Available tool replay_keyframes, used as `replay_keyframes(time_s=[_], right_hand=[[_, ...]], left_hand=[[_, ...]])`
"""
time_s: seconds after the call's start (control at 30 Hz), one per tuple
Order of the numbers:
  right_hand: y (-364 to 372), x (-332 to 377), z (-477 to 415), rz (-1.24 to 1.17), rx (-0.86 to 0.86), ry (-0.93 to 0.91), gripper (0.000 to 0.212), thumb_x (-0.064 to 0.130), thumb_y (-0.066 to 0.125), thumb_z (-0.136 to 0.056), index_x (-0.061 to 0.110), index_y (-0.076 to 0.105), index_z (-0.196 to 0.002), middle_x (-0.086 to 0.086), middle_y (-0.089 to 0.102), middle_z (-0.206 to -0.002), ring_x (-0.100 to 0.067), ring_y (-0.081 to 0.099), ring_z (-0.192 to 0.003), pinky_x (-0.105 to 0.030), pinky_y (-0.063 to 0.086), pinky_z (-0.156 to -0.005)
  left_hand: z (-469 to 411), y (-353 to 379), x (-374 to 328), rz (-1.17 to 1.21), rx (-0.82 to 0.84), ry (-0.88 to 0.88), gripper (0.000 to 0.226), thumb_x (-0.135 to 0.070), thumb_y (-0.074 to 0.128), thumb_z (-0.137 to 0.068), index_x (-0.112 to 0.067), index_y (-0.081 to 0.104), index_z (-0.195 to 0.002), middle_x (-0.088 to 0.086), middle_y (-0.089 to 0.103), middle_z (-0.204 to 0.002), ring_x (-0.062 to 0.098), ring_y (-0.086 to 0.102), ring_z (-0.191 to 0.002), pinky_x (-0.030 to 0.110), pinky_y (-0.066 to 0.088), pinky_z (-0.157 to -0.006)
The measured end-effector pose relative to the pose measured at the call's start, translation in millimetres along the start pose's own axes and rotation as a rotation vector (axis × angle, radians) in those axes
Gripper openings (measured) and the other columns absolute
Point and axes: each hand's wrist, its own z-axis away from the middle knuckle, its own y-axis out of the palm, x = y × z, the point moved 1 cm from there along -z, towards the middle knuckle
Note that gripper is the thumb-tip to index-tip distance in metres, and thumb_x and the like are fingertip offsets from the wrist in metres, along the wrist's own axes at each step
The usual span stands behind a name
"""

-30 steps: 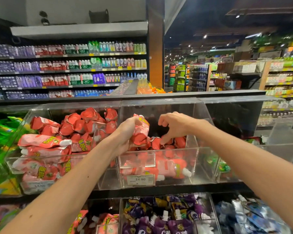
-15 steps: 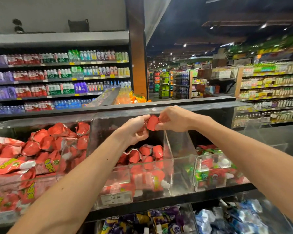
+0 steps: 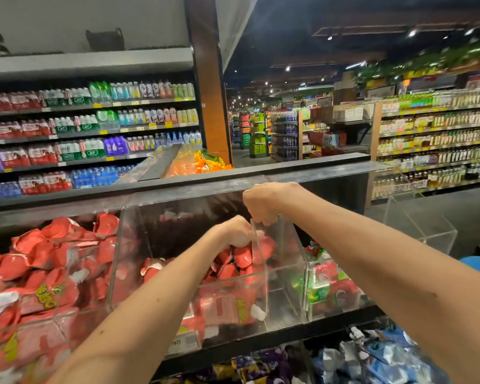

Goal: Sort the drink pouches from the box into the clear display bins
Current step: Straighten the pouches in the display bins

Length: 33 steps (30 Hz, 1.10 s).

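Note:
The middle clear display bin (image 3: 284, 306) holds a heap of red drink pouches (image 3: 241, 261). My left hand (image 3: 236, 231) reaches down into that bin, its fingers curled on the top pouch of the heap. Just above and to the right, my right hand (image 3: 261, 203) pinches the top edge of the bin's clear side wall (image 3: 288, 245). The box is not in view.
The left bin (image 3: 114, 259) is piled high with red pouches (image 3: 53, 267). The right bin holds green and red pouches (image 3: 330, 284). A lower row has purple pouches (image 3: 261, 367) and blue pouches (image 3: 385, 358). A clear bin (image 3: 421, 217) with nothing visible in it stands at far right. Store shelves stand behind.
My left hand has gone down from rim height into the middle bin with the red pouch. My right hand has let go of the pouch and taken hold of the bin's wall edge.

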Motion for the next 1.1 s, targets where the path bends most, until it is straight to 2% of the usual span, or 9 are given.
replay_keyframes(time_s=[0.07, 0.23, 0.3, 0.37, 0.57, 0.7, 0.83, 1.0, 1.1], right_hand=[[2, 0, 1, -0.036, -0.026, -0.003, 0.021, 0.005, 0.066, -0.089, 0.004, 0.066, -0.111, -0.002, 0.056, -0.077, -0.023, 0.060, -0.078, -0.035, 0.050, -0.067], [9, 0, 16, -0.179, -0.169, 0.062, 0.027, 0.004, 0.057, -0.092, 0.009, 0.067, -0.117, -0.012, 0.066, -0.109, -0.030, 0.063, -0.093, -0.038, 0.053, -0.077], [15, 4, 28, -0.279, -0.252, 0.094, 0.028, 0.008, 0.056, -0.094, 0.014, 0.068, -0.118, -0.013, 0.067, -0.117, -0.032, 0.062, -0.106, -0.042, 0.052, -0.087], [19, 10, 47, -0.396, -0.353, 0.126, 0.029, 0.015, 0.055, -0.096, 0.017, 0.066, -0.122, -0.009, 0.068, -0.120, -0.029, 0.061, -0.111, -0.041, 0.050, -0.093], [52, 31, 138, -0.610, -0.633, 0.180, 0.041, 0.037, 0.066, -0.091, 0.021, 0.059, -0.128, 0.002, 0.066, -0.119, -0.016, 0.061, -0.108, -0.038, 0.050, -0.094], [111, 38, 230, -0.793, -0.691, 0.301, 0.045, 0.035, 0.076, -0.084, 0.024, 0.062, -0.125, 0.009, 0.065, -0.113, -0.004, 0.060, -0.103, -0.024, 0.049, -0.088], [189, 28, 337, -0.886, -0.667, 0.550, 0.046, 0.040, 0.078, -0.081, 0.033, 0.060, -0.123, 0.022, 0.061, -0.113, 0.004, 0.058, -0.104, -0.017, 0.046, -0.085], [293, -13, 471, -0.971, -0.619, 0.914, 0.043, 0.037, 0.080, -0.077, 0.037, 0.060, -0.115, 0.017, 0.065, -0.103, -0.002, 0.062, -0.097, -0.032, 0.052, -0.086], [341, -53, 547, -0.996, -0.550, 1.094, 0.037, 0.032, 0.080, -0.080, 0.035, 0.062, -0.112, 0.019, 0.066, -0.096, -0.002, 0.063, -0.092, -0.032, 0.052, -0.084]], left_hand=[[-4, 6, 5, -0.034, 0.043, 0.011, 0.045, -0.039, 0.052, -0.101, -0.005, 0.062, -0.128, 0.010, 0.065, -0.126, 0.026, 0.062, -0.113, 0.038, 0.051, -0.097], [4, -8, 10, 0.111, -0.090, 0.171, 0.029, -0.032, 0.055, -0.100, -0.012, 0.075, -0.097, 0.001, 0.066, -0.082, 0.017, 0.056, -0.073, 0.032, 0.050, -0.066], [18, -20, 14, 0.147, -0.211, 0.240, 0.024, -0.030, 0.057, -0.098, -0.020, 0.073, -0.084, -0.002, 0.068, -0.081, 0.017, 0.061, -0.079, 0.034, 0.053, -0.073], [37, -30, 20, 0.162, -0.320, 0.288, 0.014, -0.030, 0.061, -0.096, -0.027, 0.074, -0.092, -0.001, 0.073, -0.090, 0.017, 0.067, -0.089, 0.034, 0.055, -0.083], [115, -24, 18, 0.311, -0.454, 0.483, 0.010, -0.024, 0.071, -0.089, -0.030, 0.070, -0.097, -0.009, 0.068, -0.085, 0.002, 0.065, -0.077, 0.012, 0.049, -0.062], [149, 31, -6, 0.221, -0.472, 0.631, 0.021, -0.023, 0.079, -0.081, -0.029, 0.068, -0.098, -0.011, 0.066, -0.087, -0.001, 0.060, -0.076, 0.009, 0.043, -0.068], [170, 126, -59, 0.155, -0.331, 0.842, 0.021, -0.024, 0.075, -0.082, -0.021, 0.067, -0.101, -0.010, 0.063, -0.094, -0.005, 0.055, -0.082, 0.006, 0.039, -0.073], [184, 283, -145, 0.307, 0.020, 0.871, 0.018, -0.035, 0.065, -0.082, -0.026, 0.064, -0.097, -0.010, 0.063, -0.091, 0.018, 0.063, -0.088, 0.036, 0.052, -0.078], [191, 374, -205, 0.304, 0.146, 0.806, 0.011, -0.030, 0.069, -0.082, -0.031, 0.065, -0.092, -0.013, 0.066, -0.083, -0.002, 0.062, -0.078, 0.027, 0.052, -0.075]])
